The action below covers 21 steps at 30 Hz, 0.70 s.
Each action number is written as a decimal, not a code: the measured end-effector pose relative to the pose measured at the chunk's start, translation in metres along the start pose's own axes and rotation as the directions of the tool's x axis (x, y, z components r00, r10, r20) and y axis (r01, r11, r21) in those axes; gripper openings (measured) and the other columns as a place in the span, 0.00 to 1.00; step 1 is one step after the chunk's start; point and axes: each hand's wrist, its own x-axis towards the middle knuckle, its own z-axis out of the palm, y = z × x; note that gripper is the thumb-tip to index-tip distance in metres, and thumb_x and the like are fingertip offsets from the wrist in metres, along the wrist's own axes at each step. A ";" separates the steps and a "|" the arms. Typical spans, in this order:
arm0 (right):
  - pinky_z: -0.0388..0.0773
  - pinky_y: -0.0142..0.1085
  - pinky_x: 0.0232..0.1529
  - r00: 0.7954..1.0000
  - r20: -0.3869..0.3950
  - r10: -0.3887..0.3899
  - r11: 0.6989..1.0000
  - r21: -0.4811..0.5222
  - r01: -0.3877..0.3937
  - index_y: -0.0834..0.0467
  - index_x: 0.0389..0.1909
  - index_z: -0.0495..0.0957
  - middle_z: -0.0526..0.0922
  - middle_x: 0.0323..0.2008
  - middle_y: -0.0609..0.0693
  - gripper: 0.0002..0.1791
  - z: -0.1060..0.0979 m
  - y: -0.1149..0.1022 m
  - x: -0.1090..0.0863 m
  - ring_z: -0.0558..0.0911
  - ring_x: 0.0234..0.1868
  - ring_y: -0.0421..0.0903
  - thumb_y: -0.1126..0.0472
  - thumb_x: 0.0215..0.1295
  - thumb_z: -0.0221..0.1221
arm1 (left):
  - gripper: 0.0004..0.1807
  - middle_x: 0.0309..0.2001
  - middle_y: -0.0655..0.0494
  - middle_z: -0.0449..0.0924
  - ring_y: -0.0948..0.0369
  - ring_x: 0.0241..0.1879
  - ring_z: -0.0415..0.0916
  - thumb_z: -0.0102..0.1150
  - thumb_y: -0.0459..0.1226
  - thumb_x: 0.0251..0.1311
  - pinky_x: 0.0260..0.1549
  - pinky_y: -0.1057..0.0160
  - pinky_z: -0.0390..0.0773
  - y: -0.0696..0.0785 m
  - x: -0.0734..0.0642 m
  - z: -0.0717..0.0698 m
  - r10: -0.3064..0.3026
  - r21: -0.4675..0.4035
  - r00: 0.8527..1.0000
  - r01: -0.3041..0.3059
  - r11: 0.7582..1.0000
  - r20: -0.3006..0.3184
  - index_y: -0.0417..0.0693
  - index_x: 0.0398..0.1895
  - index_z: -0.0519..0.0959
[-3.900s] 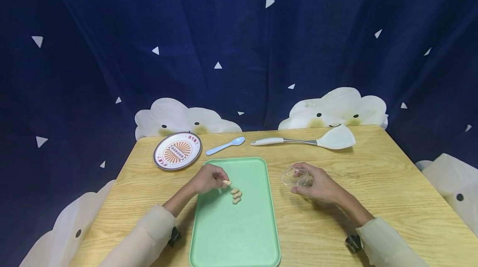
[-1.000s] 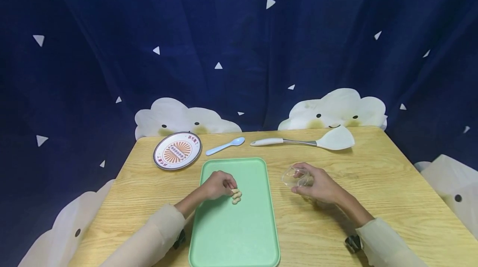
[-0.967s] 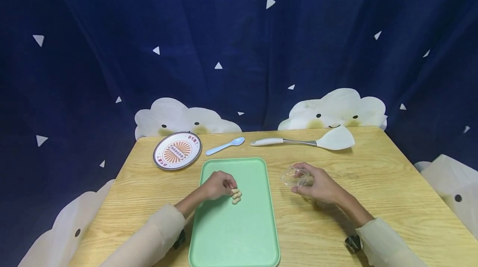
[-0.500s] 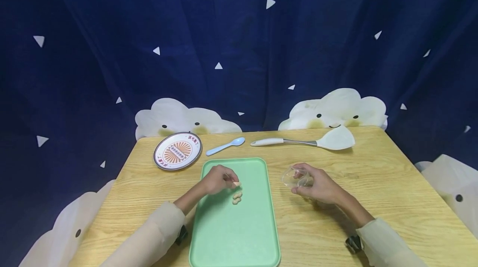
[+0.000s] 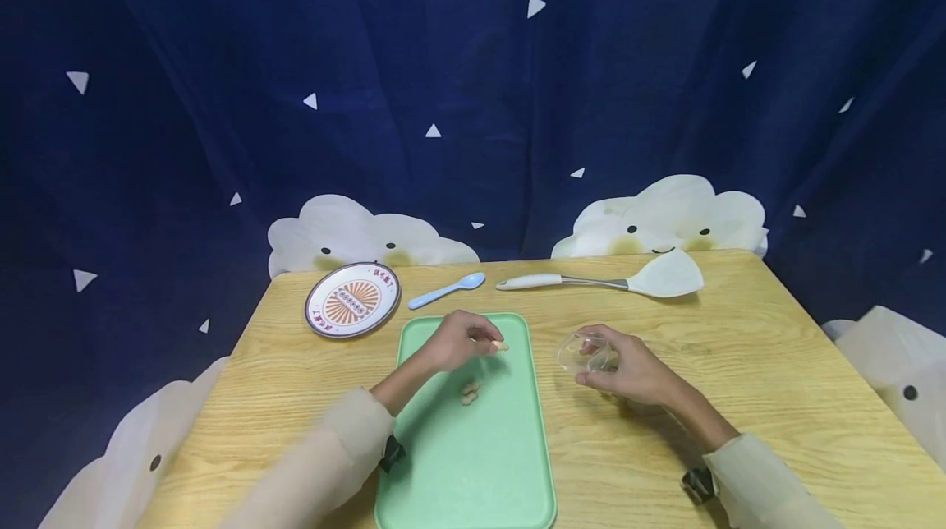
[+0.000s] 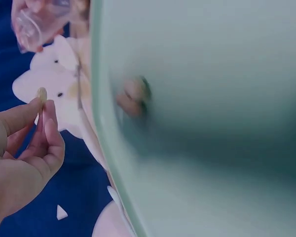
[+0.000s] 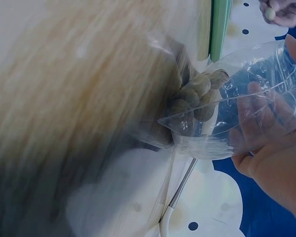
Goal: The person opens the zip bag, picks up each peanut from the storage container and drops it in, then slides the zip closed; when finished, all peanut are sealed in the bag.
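Note:
Between thumb and fingertips my left hand (image 5: 461,340) pinches a peanut (image 5: 501,345), raised over the far right part of the green tray (image 5: 473,463). The left wrist view shows this peanut (image 6: 42,95) at the fingertips. A small pair of unshelled peanuts (image 5: 470,393) lies on the tray below the left wrist. Right of the tray, my right hand (image 5: 637,370) grips a clear plastic bag (image 5: 580,352) by its upper part, its mouth spread by thumb and fingers. Several peanuts (image 7: 195,94) sit in the bottom of the bag in the right wrist view.
At the table's far side lie a white plate (image 5: 352,300) with an orange print, a light blue spoon (image 5: 447,289) and a white-headed spatula (image 5: 665,274). A dark blue curtain (image 5: 473,61) with white clouds hangs behind the wooden table (image 5: 628,463).
My left hand picked a peanut from the small pile on the tray, lifted it and carried it right and away, toward the bag. My right hand and the bag stayed in place.

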 end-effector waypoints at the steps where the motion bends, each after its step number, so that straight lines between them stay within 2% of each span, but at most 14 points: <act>1: 0.74 0.40 0.42 1.000 -0.001 -0.001 1.000 0.000 0.001 0.53 0.59 0.70 0.81 0.43 0.48 0.35 0.000 0.000 0.000 0.78 0.48 0.49 0.46 0.51 0.69 | 0.04 0.37 0.53 0.85 0.62 0.37 0.80 0.63 0.32 0.57 0.36 0.66 0.77 0.003 0.003 0.003 0.002 -0.014 1.000 -0.002 1.000 -0.009 0.46 0.35 0.85; 6: 0.74 0.40 0.42 1.000 -0.005 -0.001 1.000 0.006 0.001 0.54 0.58 0.71 0.82 0.43 0.49 0.35 0.000 -0.001 0.001 0.79 0.48 0.50 0.46 0.50 0.69 | 0.06 0.36 0.50 0.85 0.65 0.33 0.79 0.63 0.31 0.56 0.30 0.70 0.76 0.019 0.013 0.019 0.022 -0.090 0.999 -0.026 0.996 -0.041 0.43 0.37 0.84; 13: 0.75 0.40 0.41 1.000 0.005 0.016 1.000 0.017 -0.016 0.53 0.59 0.70 0.82 0.45 0.51 0.35 -0.002 -0.001 0.000 0.79 0.49 0.51 0.46 0.51 0.69 | 0.06 0.36 0.50 0.85 0.65 0.33 0.79 0.64 0.31 0.55 0.29 0.73 0.76 0.041 0.024 0.039 0.022 -0.153 0.998 -0.031 0.988 -0.062 0.42 0.37 0.84; 21: 0.76 0.40 0.41 1.000 0.010 0.003 1.000 0.026 -0.003 0.52 0.60 0.69 0.82 0.45 0.50 0.35 -0.002 0.000 0.000 0.79 0.49 0.51 0.45 0.52 0.68 | 0.05 0.32 0.48 0.85 0.69 0.27 0.76 0.66 0.30 0.52 0.26 0.74 0.74 0.051 0.030 0.060 0.000 -0.219 0.998 -0.014 0.976 -0.063 0.40 0.33 0.85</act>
